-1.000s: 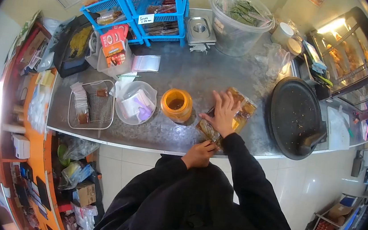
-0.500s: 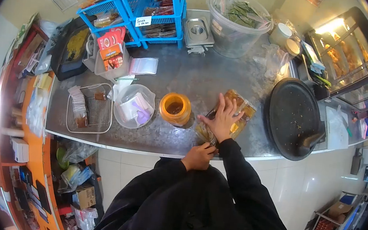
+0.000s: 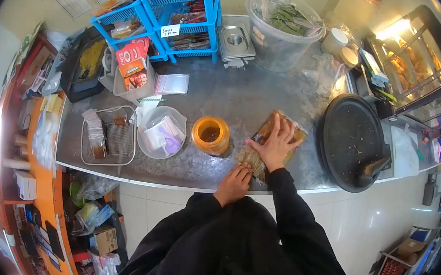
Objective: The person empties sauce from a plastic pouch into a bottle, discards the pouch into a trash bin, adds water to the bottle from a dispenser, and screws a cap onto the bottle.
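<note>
A clear plastic packet with brown and yellowish contents [image 3: 265,127] lies flat and slanted on the metal counter [image 3: 226,84]. My right hand [image 3: 276,146] presses on its middle, palm down with fingers spread. At the packet's near left corner my left hand [image 3: 234,183] rests with its fingertips on the plastic, fingers extended and side by side. To the left of the packet stands an open orange jar [image 3: 210,146] with dark contents, touched by neither hand.
Left of the jar are a round clear tub [image 3: 145,150] with small bags and a wire basket [image 3: 134,152]. A black round tray [image 3: 343,174] lies right. Blue racks [image 3: 215,40], a steel container [image 3: 248,48] and a large bucket [image 3: 275,52] stand behind.
My left hand has shifted from gripping the packet's near corner to lying on it with fingers extended. My right hand stays spread on the packet, slightly further right.
</note>
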The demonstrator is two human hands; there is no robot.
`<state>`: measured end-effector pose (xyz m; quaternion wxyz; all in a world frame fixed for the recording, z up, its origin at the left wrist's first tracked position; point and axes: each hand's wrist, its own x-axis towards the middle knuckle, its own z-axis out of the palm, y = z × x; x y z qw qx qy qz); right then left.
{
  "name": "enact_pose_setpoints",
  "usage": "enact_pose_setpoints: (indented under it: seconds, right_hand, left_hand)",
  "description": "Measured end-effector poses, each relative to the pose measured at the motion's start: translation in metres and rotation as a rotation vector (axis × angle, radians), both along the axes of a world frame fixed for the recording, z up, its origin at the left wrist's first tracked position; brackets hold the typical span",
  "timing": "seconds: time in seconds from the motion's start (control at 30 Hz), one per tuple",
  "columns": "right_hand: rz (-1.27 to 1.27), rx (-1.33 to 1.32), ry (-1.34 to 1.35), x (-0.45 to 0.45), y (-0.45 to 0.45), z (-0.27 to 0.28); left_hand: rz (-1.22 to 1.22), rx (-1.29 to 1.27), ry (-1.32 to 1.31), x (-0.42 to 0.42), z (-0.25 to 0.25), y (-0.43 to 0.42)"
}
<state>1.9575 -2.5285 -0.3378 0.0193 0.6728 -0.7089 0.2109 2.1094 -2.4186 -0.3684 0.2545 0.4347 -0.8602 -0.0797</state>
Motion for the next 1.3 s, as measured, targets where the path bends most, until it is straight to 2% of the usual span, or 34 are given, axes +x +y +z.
enact_pose_setpoints:
  seconds: [0.23, 0.47, 0.53, 0.57, 0.63, 0.7, 0.9, 1.1, 1.2, 1.3]
  right_hand:
    - [-0.113, -0.030, 0.035, -0.022, -0.031, -0.004]
    - [-0.114, -0.162, 0.205, -0.039, -0.044, -0.015]
    - [-0.095, -0.181, 0.074, -0.036, -0.027, -0.009]
    - [-0.085, -0.181, 0.010, -0.034, -0.009, -0.006]
    - [-0.036, -0.130, 0.030, -0.032, 0.016, 0.001]
    - [-0.062, -0.017, 0.056, -0.037, 0.028, -0.003]
    - [-0.117, -0.190, 0.034, -0.071, -0.016, -0.010]
    - [-0.145, -0.110, 0.012, -0.081, -0.029, -0.008]
    - [-0.106, -0.072, -0.023, -0.089, -0.034, -0.005]
    - [0.045, -0.176, -0.067, -0.092, -0.029, -0.002]
  left_hand:
    - [-0.012, -0.054, -0.030, 0.002, -0.009, 0.001]
    - [-0.013, 0.055, 0.008, 0.003, 0.004, 0.007]
    - [0.028, 0.141, 0.042, -0.003, 0.013, 0.010]
    - [0.006, 0.096, -0.019, -0.004, 0.020, 0.010]
    - [-0.047, 0.012, -0.138, -0.009, 0.031, 0.012]
    - [-0.027, 0.014, -0.204, -0.015, 0.016, 0.015]
    - [-0.025, 0.026, -0.214, -0.017, -0.002, 0.017]
    - [-0.009, 0.026, -0.208, -0.017, -0.002, 0.022]
    - [-0.005, -0.005, -0.222, -0.016, -0.004, 0.023]
    - [0.011, -0.031, -0.229, -0.019, -0.004, 0.025]
